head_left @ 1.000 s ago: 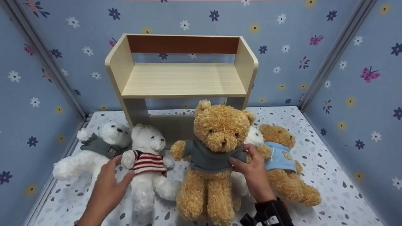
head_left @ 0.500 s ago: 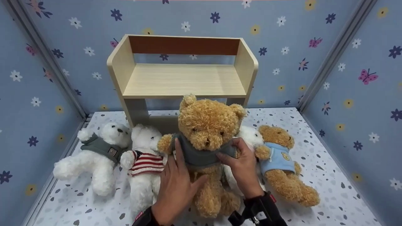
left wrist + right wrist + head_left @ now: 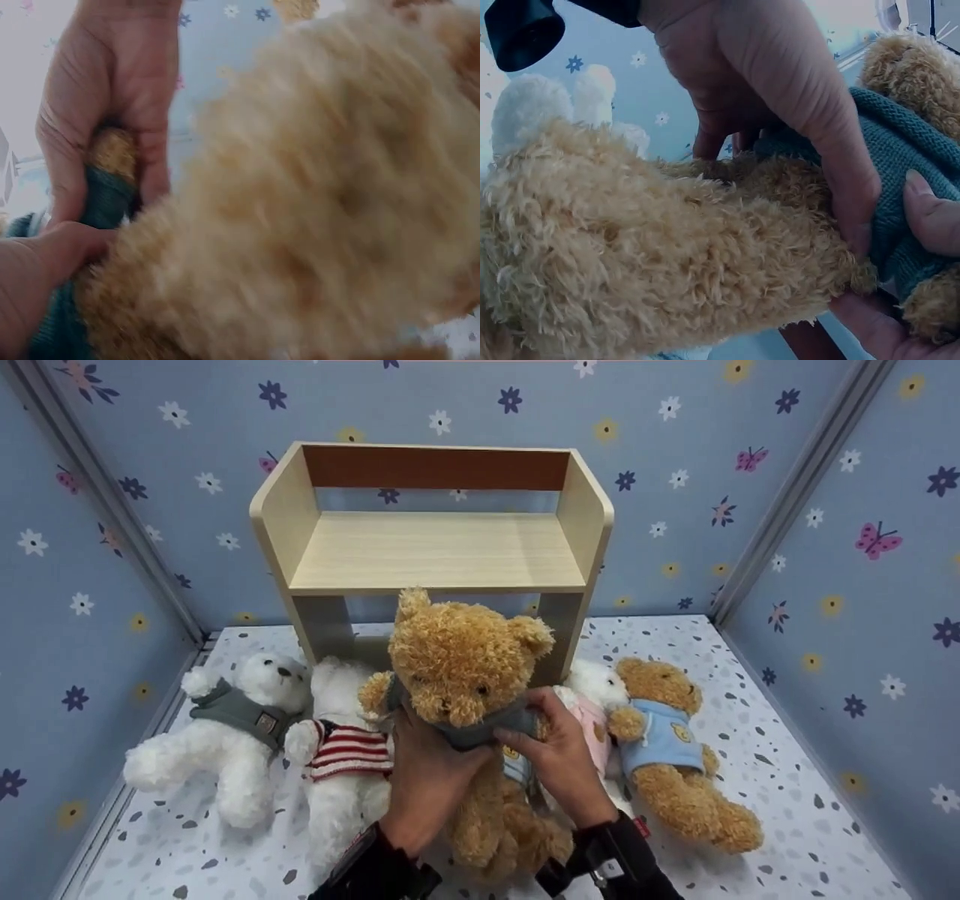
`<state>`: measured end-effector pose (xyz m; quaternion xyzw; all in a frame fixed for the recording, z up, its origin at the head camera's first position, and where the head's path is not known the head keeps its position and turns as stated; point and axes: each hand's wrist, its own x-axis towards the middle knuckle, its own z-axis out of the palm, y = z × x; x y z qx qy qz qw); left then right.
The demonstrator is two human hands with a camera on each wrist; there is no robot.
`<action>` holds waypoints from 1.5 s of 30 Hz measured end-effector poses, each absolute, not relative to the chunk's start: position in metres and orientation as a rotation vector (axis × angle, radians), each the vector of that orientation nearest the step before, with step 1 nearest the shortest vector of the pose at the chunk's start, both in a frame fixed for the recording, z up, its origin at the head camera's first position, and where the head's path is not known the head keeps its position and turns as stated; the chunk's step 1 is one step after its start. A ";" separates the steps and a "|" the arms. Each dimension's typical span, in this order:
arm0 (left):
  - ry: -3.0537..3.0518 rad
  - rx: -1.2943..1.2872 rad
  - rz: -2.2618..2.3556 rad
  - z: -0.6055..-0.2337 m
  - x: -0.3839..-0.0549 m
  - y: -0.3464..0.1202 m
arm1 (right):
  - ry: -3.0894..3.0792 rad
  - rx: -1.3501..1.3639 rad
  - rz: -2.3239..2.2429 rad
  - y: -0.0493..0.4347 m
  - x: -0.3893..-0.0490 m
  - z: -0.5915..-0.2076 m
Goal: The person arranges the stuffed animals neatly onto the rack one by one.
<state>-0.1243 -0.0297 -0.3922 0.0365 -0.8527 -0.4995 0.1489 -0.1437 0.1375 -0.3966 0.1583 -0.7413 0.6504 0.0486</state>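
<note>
A golden-brown teddy bear (image 3: 465,660) in a grey-green knitted sweater is held up at the centre, its head tipped forward. My left hand (image 3: 431,780) grips the bear's side under the sweater, thumb across the front, the other fingers mostly hidden. My right hand (image 3: 570,757) pinches the sleeved arm on the other side, between thumb and fingers. In the left wrist view the right hand (image 3: 120,97) closes round that arm, and blurred fur fills much of the picture. The right wrist view has the sweater (image 3: 900,165) beside the left thumb.
A white bear in green (image 3: 255,697) and a white bear in stripes (image 3: 349,750) lie left. On the right are a white bear in pink (image 3: 592,727) and a brown bear in light blue (image 3: 664,735). Behind stands a wooden shelf (image 3: 442,547). Another blue-shirted bear (image 3: 516,765) is partly hidden.
My left hand has come in from the left and taken hold of the golden-brown teddy bear. The bear has moved left and its head has tipped forward. The right hand keeps its hold.
</note>
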 end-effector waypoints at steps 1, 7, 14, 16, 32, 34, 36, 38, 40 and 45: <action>-2.428 0.093 -1.439 -0.394 -0.126 -0.030 | -2.261 0.494 1.985 0.139 -0.144 -0.397; -2.360 0.057 -1.455 -0.401 -0.132 -0.035 | -2.316 0.550 1.995 0.146 -0.146 -0.402; -2.320 0.078 -1.476 -0.416 -0.144 -0.043 | -2.368 0.461 1.858 0.168 -0.153 -0.406; -2.311 0.093 -1.425 -0.422 -0.150 -0.045 | -2.434 0.376 1.715 0.176 -0.156 -0.409; -2.315 0.176 -1.235 -0.438 -0.151 -0.026 | -2.679 0.528 2.208 0.164 -0.144 -0.420; -2.366 0.146 -1.226 -0.440 -0.146 -0.024 | -2.547 0.447 2.346 0.163 -0.145 -0.418; -2.408 0.091 -1.228 -0.442 -0.142 -0.024 | -2.412 0.393 2.443 0.163 -0.148 -0.417; -2.442 0.022 -1.258 -0.444 -0.139 -0.026 | -2.302 0.354 2.511 0.164 -0.149 -0.417; -2.444 -0.058 -1.329 -0.447 -0.137 -0.030 | -2.205 0.318 2.553 0.166 -0.151 -0.417; -2.443 -0.078 -1.686 -0.450 -0.133 -0.045 | -1.971 0.189 2.662 0.171 -0.152 -0.419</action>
